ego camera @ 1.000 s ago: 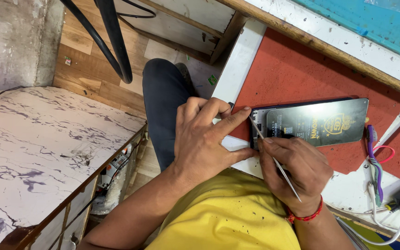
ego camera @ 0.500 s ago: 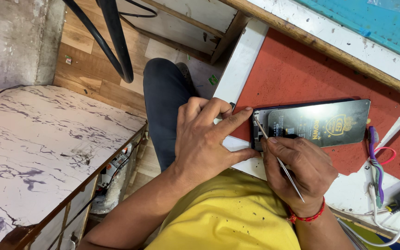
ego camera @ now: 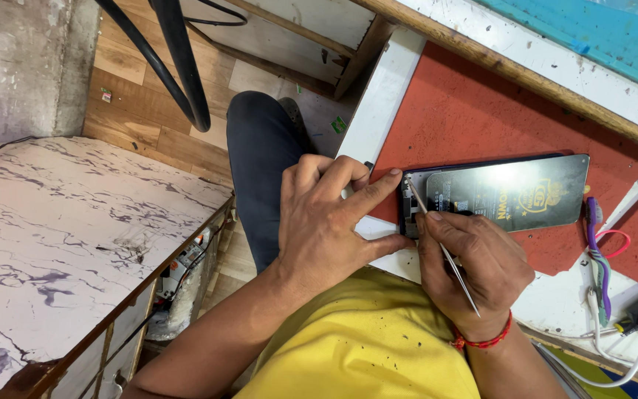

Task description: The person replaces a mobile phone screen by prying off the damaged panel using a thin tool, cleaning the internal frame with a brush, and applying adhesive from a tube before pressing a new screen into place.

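Observation:
An opened dark smartphone (ego camera: 507,193) lies on a red mat (ego camera: 474,111) on a white workbench. My left hand (ego camera: 326,225) rests at the phone's near end, its index finger and thumb bracing that edge. My right hand (ego camera: 474,270) pinches thin metal tweezers (ego camera: 441,247), whose tip touches the exposed parts at the phone's left end. A red thread bracelet circles my right wrist.
A marble-patterned white table (ego camera: 60,229) stands at the left. Black cables (ego camera: 164,59) hang over the wooden floor. Purple and pink tools (ego camera: 599,251) and white cables (ego camera: 614,340) lie at the bench's right. My knee in dark trousers (ego camera: 260,162) sits beside the bench.
The view has shifted slightly. Both hands stay at the phone's near end, the tweezers' tip keeps working at the same spot.

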